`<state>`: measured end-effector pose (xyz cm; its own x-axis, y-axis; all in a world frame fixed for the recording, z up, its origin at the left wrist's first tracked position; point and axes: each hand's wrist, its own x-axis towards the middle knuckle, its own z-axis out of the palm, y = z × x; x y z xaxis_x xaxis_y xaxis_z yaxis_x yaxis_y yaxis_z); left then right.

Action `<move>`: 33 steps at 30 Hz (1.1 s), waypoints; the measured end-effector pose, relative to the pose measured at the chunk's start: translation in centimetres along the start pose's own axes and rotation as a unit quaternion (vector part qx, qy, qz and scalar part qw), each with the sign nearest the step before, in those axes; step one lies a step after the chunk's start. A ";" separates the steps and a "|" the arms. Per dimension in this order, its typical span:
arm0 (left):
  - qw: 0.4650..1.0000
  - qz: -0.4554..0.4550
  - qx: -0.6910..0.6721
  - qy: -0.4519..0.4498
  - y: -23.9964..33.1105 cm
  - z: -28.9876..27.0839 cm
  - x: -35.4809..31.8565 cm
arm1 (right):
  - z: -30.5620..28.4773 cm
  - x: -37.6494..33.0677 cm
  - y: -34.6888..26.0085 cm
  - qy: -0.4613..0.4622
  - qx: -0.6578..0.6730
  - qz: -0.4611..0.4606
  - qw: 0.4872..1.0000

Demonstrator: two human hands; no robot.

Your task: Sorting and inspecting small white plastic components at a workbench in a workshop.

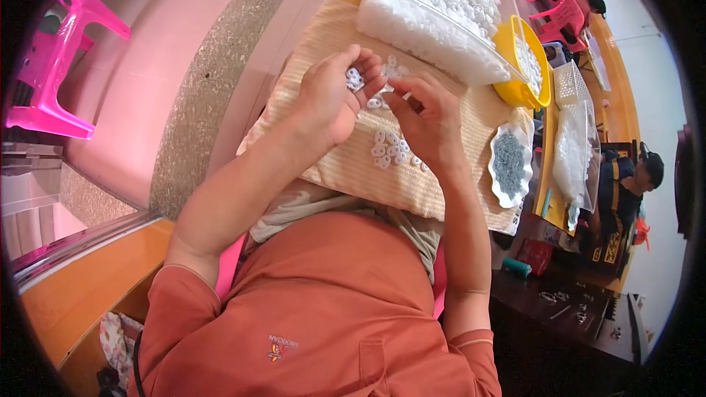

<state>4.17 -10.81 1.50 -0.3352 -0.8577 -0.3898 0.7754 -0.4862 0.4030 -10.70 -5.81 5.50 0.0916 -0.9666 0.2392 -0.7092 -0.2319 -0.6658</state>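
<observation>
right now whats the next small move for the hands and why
Probably bring the right hand in to the left hand and fit its pinched piece to a small white ring there. The left hand's grip already cups a few rings, the right fingertips pinch something tiny beside them, and more loose rings lie on the tan mat below.

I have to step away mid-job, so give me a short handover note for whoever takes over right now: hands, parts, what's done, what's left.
Left hand: cupped, holding several small white rings in its fingers.
Right hand: fingertips pinched on one small white piece, close beside the left hand's fingers.
Both work over a beige cloth pad; a loose cluster of white rings lies on it by the right hand.
Supply: clear bin full of white pieces, yellow bowl with more, white dish of small grey parts.
Done: cannot tell which pieces are finished.
Left: the bin looks nearly full, so most likely plenty.
</observation>
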 end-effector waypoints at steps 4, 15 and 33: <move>0.999 0.044 -0.001 0.013 0.4 0.0 0.1 | 0.8 -0.7 1.0 -0.113 -0.100 -0.061 0.987; 0.998 0.060 0.017 0.004 0.6 -0.4 0.2 | 2.5 -0.9 0.8 -0.186 -0.224 -0.070 0.954; 0.997 -0.046 0.005 -0.064 -1.0 -0.8 -0.2 | -0.2 0.6 -0.1 0.010 -0.078 -0.125 0.989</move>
<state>3.89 -10.04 0.50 -0.4706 -0.8232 -0.3177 0.7330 -0.5651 0.3785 -10.67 -6.33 5.85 0.2647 -0.8785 0.3977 -0.7661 -0.4420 -0.4666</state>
